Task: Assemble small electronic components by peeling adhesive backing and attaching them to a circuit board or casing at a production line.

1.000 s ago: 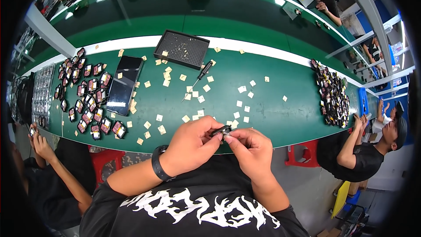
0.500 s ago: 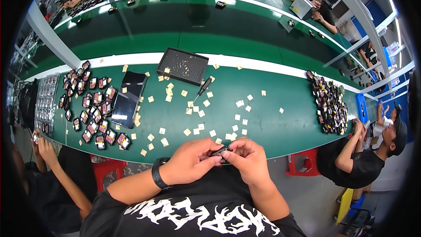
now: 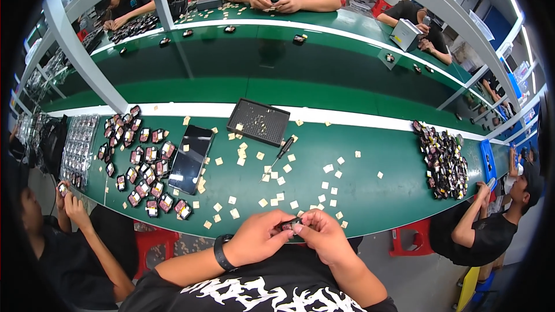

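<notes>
Pinching a dark, mostly hidden device (image 3: 289, 225): left fingers (image 3: 276, 217) and right fingers (image 3: 316, 218).

- A black phone (image 3: 191, 162) lies aslant on the green bench (image 3: 370, 150), left of center.
- Red stools (image 3: 159, 236) stand below the bench's near edge.
- A capped co-worker (image 3: 490, 228) sits at right, near a blue bin (image 3: 489, 160).
- A silver box (image 3: 405, 35) stands on the far bench (image 3: 350, 22), across the belt (image 3: 324, 68).

One phone (image 3: 192, 164), one screwdriver (image 3: 285, 148), one black tray (image 3: 274, 126), seemingly one wearer-held device (image 3: 290, 225).
</notes>
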The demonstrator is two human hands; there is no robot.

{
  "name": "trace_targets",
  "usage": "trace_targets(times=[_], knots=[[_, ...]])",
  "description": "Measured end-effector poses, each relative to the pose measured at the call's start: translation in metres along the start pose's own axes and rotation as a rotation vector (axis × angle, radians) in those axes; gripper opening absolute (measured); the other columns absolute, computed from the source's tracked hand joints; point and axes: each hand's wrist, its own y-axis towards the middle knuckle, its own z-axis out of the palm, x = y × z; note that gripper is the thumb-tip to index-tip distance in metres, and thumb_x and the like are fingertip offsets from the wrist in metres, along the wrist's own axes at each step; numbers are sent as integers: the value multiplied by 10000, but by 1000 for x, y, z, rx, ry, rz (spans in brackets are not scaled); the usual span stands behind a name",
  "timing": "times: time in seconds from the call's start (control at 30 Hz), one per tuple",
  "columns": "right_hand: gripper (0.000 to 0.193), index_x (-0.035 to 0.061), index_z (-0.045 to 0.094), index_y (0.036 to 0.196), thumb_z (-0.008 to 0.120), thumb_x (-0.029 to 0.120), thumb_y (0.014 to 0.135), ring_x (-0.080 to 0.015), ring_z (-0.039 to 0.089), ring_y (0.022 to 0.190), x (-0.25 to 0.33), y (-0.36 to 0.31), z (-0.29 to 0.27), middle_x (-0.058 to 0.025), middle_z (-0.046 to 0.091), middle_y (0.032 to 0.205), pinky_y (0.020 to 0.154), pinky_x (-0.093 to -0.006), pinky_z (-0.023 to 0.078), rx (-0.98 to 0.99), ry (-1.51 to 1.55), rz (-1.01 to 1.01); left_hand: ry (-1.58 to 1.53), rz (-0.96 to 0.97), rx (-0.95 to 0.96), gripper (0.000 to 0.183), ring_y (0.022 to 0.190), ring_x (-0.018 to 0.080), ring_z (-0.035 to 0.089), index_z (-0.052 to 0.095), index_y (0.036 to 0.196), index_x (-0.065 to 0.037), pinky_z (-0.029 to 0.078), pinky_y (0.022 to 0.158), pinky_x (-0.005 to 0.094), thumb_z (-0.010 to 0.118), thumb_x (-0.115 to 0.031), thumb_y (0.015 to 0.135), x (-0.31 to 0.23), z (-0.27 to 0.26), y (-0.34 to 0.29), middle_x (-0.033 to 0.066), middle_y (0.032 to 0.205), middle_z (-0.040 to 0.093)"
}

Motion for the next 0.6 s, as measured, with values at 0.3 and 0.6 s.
trace_targets(times=[0.3, 0.6], knots=[[171, 6, 692, 1004, 764, 85, 870, -106, 571, 717, 61, -21, -116, -33, 662, 842, 623, -270, 465, -453, -815, -451, 157, 174, -455, 196, 787, 140, 704, 649, 1101, 69, 574, 701, 262, 654, 44, 906, -13, -76, -11, 128, 945, 704], [135, -21, 667, 938, 732, 39, 836, -222, 570, 637, 70, -37, -173, -136, 658, 882, 594, -315, 468, -846, -1234, -729, -467, -13, -547, 278, 805, 173, 699, 549, 1185, 68, 609, 744, 265, 635, 57, 921, -30, -96, -23, 133, 983, 666]])
